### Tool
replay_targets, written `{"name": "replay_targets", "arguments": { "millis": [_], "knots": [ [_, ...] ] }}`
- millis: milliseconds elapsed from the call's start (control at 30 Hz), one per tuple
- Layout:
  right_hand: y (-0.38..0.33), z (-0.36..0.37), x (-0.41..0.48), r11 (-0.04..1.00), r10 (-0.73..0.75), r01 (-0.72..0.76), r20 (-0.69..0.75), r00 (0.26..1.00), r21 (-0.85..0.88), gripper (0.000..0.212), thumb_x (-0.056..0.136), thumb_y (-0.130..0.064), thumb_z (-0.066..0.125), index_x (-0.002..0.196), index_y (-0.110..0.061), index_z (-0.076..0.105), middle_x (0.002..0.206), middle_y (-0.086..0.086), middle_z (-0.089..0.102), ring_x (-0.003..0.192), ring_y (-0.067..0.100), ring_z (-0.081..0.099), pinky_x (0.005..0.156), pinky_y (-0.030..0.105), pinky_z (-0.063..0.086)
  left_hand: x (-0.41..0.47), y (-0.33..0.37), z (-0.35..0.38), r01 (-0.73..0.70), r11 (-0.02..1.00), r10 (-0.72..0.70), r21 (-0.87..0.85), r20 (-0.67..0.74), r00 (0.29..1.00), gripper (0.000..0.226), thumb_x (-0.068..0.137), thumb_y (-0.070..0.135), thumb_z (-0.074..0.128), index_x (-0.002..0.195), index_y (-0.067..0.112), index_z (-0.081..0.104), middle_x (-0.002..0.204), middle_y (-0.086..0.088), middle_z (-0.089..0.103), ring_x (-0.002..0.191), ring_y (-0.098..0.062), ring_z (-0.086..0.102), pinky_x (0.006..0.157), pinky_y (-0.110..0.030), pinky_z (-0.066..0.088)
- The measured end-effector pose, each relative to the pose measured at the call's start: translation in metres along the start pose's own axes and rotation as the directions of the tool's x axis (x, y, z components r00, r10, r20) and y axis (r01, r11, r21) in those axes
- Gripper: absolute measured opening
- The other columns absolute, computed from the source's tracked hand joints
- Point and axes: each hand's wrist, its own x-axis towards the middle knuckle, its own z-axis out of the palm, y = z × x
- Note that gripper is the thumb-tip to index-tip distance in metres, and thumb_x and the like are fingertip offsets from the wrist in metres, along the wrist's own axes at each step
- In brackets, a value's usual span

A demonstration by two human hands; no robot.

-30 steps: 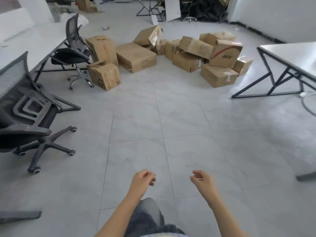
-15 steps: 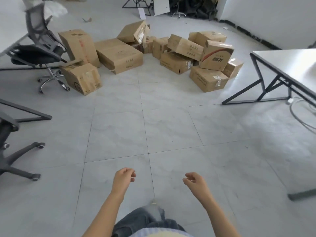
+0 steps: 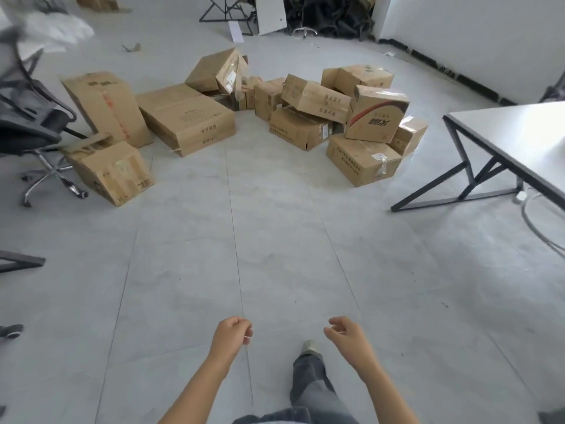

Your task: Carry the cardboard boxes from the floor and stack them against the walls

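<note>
Several brown cardboard boxes lie scattered on the grey tiled floor ahead. A small tilted box (image 3: 113, 171) sits nearest on the left, a tall box (image 3: 105, 107) behind it and a long flat box (image 3: 186, 117) beside that. On the right a heap holds a box with a red arc (image 3: 377, 117) above a low box (image 3: 363, 159). My left hand (image 3: 232, 335) and my right hand (image 3: 347, 335) hang low in front of me, fingers loosely curled, holding nothing. Both are well short of the boxes.
A black office chair (image 3: 27, 117) stands at the left beside the small box. A white table on a black frame (image 3: 501, 142) juts in from the right, with a cable on the floor under it. A white wall (image 3: 477, 35) runs along the far right.
I have walked forward: the boxes are nearer and larger, and the near chair has slid out of view on the left. My hands stay loosely curled and hold nothing.
</note>
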Motion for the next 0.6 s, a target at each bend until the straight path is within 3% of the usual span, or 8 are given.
{"name": "replay_targets", "arguments": {
  "millis": [167, 267, 600],
  "knots": [
    [-0.062, -0.078, 0.108, 0.994, -0.092, 0.095, -0.063, 0.994, 0.049, 0.031, 0.091, -0.021, 0.056, 0.12, -0.011, 0.055, 0.096, -0.002, 0.057, 0.09, 0.013, 0.055, 0.069, 0.022, 0.041, 0.076, 0.094, 0.048, -0.042, 0.998, 0.04, -0.048, -0.046, 0.998, 0.021, 0.091, 0.01, 0.05, 0.072, 0.007, 0.057, 0.075, -0.007, 0.062, 0.065, -0.017, 0.055, 0.06, -0.026, 0.038],
    [-0.094, -0.113, 0.159, 0.985, -0.116, 0.127, -0.101, 0.988, 0.113, 0.028, 0.091, -0.018, 0.056, 0.118, -0.01, 0.057, 0.094, -0.003, 0.057, 0.093, 0.014, 0.055, 0.073, 0.023, 0.039, 0.105, 0.141, 0.077, -0.088, 0.995, 0.087, -0.04, -0.034, 0.996, 0.019, 0.091, 0.011, 0.05, 0.074, 0.008, 0.059, 0.078, -0.006, 0.064, 0.067, -0.017, 0.057, 0.064, -0.026, 0.041],
    [-0.168, -0.135, 0.302, 0.995, -0.086, 0.084, 0.03, 0.996, 0.055, 0.029, 0.092, -0.017, 0.053, 0.12, -0.008, 0.055, 0.098, 0.0, 0.056, 0.092, 0.015, 0.053, 0.065, 0.016, 0.039, 0.22, 0.244, 0.08, -0.094, 0.988, 0.071, -0.124, -0.175, 0.982, 0.017, 0.09, 0.008, 0.052, 0.076, 0.004, 0.061, 0.08, -0.01, 0.066, 0.07, -0.021, 0.059, 0.065, -0.028, 0.041]
  ]
}}
